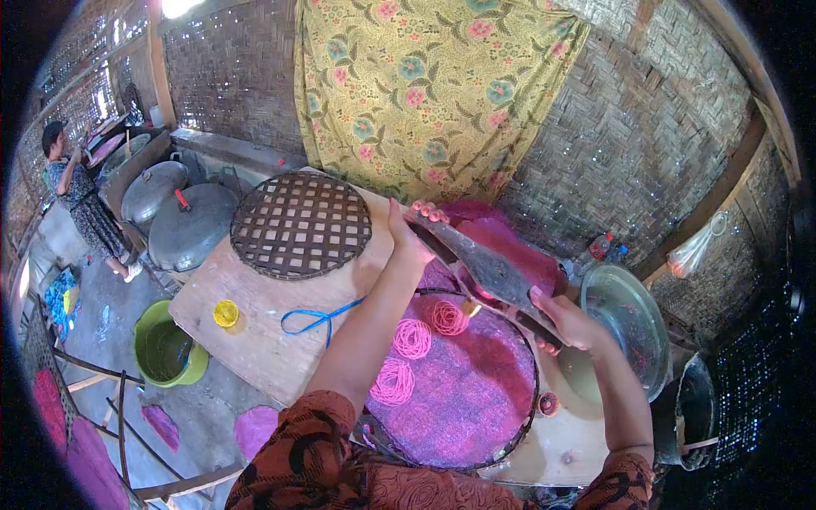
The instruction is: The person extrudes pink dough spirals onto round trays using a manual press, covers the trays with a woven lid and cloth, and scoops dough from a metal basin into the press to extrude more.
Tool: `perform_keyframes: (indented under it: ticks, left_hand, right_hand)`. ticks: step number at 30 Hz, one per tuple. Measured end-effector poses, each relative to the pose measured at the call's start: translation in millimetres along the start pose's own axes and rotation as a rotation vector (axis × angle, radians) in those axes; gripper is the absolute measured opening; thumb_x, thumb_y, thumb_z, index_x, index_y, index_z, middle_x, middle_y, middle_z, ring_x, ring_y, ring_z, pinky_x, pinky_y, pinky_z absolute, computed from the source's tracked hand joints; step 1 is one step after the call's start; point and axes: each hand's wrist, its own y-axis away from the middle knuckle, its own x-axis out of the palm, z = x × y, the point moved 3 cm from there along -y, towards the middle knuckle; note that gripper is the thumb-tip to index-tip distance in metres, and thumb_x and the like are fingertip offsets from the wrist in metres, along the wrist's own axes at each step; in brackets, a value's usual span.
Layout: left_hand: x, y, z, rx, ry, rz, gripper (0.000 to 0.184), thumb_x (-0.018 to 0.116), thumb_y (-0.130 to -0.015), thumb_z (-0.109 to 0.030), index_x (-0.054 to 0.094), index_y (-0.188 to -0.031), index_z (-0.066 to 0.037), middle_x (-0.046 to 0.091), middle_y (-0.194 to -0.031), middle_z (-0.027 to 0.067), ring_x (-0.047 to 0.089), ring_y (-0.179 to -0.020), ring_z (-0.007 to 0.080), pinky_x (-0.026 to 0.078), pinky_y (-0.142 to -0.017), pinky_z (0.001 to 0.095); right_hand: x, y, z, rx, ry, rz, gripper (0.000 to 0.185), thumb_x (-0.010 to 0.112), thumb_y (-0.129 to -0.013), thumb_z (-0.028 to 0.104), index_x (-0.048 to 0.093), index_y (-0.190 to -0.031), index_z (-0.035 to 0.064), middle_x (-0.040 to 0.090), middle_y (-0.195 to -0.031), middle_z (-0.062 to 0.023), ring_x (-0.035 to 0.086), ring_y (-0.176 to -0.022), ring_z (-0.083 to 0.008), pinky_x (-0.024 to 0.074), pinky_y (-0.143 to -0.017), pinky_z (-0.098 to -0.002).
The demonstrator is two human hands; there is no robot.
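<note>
My left hand (411, 238) and my right hand (568, 320) are wrapped round opposite ends of a long, dark two-handled press (486, 265), tilted with its left end higher. A brass-coloured nozzle (471, 308) shows beneath its middle. Close to the nozzle, a coil of reddish-pink strands (448, 318) lies on a round, pink-stained woven tray (484, 399). Two lighter pink coils, one (412, 339) above the other (393, 382), rest on the tray's left side. Whether strands still join the nozzle to the coil, I cannot tell.
On the wooden table (255, 319) are a round lattice rack (301, 224), a yellow tub (226, 314) and a blue strap (310, 320). A large clear basin (625, 331) stands right. A green bucket (170, 344) and lidded pots (194, 223) are left; another person (81, 191) stands beyond.
</note>
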Motion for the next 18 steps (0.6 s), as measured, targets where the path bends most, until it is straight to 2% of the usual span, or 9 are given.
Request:
perform_keyframes:
  ticks: [2,4,6,7,9,10,15,17,18]
  left_hand:
    - [0,-9,-3,-0.001,-0.017,0.076,0.061,0.025,-0.085,-0.067,0.044,-0.063,-0.013,0.043,-0.058,0.0035,0.044,-0.055,0.0212,0.038,-0.060,0.0381]
    - [8,-10,-11,-0.001,-0.062,0.060,0.061,0.024,-0.086,-0.067,0.043,-0.063,-0.014,0.043,-0.058,0.0034,0.044,-0.054,0.0212,0.038,-0.060,0.0383]
    - [14,-7,-18,-0.016,-0.125,0.022,0.060,0.021,-0.087,-0.066,0.042,-0.064,-0.015,0.042,-0.057,0.0025,0.044,-0.053,0.0208,0.039,-0.060,0.0387]
    - [14,-5,-16,-0.019,-0.128,0.020,0.060,0.021,-0.087,-0.066,0.042,-0.064,-0.015,0.042,-0.057,0.0025,0.044,-0.053,0.0208,0.039,-0.060,0.0387]
    - [5,4,-11,-0.004,-0.126,-0.038,0.059,0.021,-0.087,-0.065,0.042,-0.064,-0.015,0.042,-0.057,0.0018,0.044,-0.054,0.0206,0.039,-0.060,0.0390]
    - [0,7,-5,-0.013,-0.093,-0.072,0.059,0.022,-0.086,-0.065,0.041,-0.062,-0.015,0.042,-0.057,0.0016,0.045,-0.054,0.0203,0.039,-0.060,0.0383]
    - [-40,-10,9,-0.063,-0.029,0.031,0.058,0.027,-0.085,-0.066,0.042,-0.058,-0.016,0.042,-0.054,0.0008,0.046,-0.054,0.0199,0.040,-0.060,0.0363]
    - [-38,-18,6,-0.064,-0.103,0.091,0.057,0.029,-0.086,-0.065,0.042,-0.059,-0.016,0.042,-0.054,0.0010,0.046,-0.055,0.0200,0.040,-0.060,0.0364]
    - [-29,-22,5,-0.069,-0.102,0.094,0.057,0.029,-0.086,-0.065,0.042,-0.059,-0.016,0.042,-0.054,0.0010,0.046,-0.055,0.0200,0.040,-0.060,0.0364]
  right_hand:
    - [-1,-7,-3,-0.054,0.047,-0.037,0.058,0.036,-0.091,0.056,0.058,-0.080,0.0035,0.053,-0.054,-0.0047,0.050,-0.042,-0.0117,0.0401,-0.040,-0.0260]
    - [5,-25,-22,-0.094,0.018,-0.053,0.057,0.037,-0.091,0.056,0.059,-0.081,0.0039,0.053,-0.054,-0.0044,0.049,-0.042,-0.0116,0.0400,-0.040,-0.0261]
    - [17,-33,-28,-0.248,-0.039,-0.085,0.057,0.038,-0.090,0.057,0.060,-0.084,0.0055,0.053,-0.054,-0.0032,0.048,-0.041,-0.0112,0.0395,-0.040,-0.0259]
    - [16,-27,-25,-0.248,-0.044,-0.086,0.057,0.038,-0.090,0.057,0.060,-0.084,0.0055,0.053,-0.054,-0.0032,0.048,-0.041,-0.0112,0.0395,-0.040,-0.0259]
    - [16,-8,-21,-0.033,-0.079,-0.013,0.056,0.038,-0.090,0.058,0.060,-0.087,0.0069,0.052,-0.054,-0.0022,0.048,-0.041,-0.0104,0.0386,-0.040,-0.0249]
    - [12,-6,-24,-0.045,-0.098,-0.060,0.062,0.039,-0.089,0.059,0.062,-0.079,0.0019,0.053,-0.054,-0.0044,0.049,-0.040,-0.0130,0.0378,-0.037,-0.0269]
    - [3,-37,-54,-0.006,-0.013,-0.098,0.060,0.040,-0.089,0.059,0.062,-0.081,0.0037,0.054,-0.057,-0.0042,0.049,-0.042,-0.0120,0.0386,-0.038,-0.0270]
    - [4,-57,-75,-0.112,0.050,-0.112,0.059,0.041,-0.089,0.058,0.062,-0.088,0.0031,0.055,-0.059,-0.0038,0.051,-0.046,-0.0113,0.0404,-0.041,-0.0259]
    - [6,-59,-77,-0.092,0.019,-0.091,0.058,0.040,-0.090,0.057,0.060,-0.095,0.0028,0.055,-0.060,-0.0028,0.053,-0.051,-0.0109,0.0419,-0.046,-0.0237]
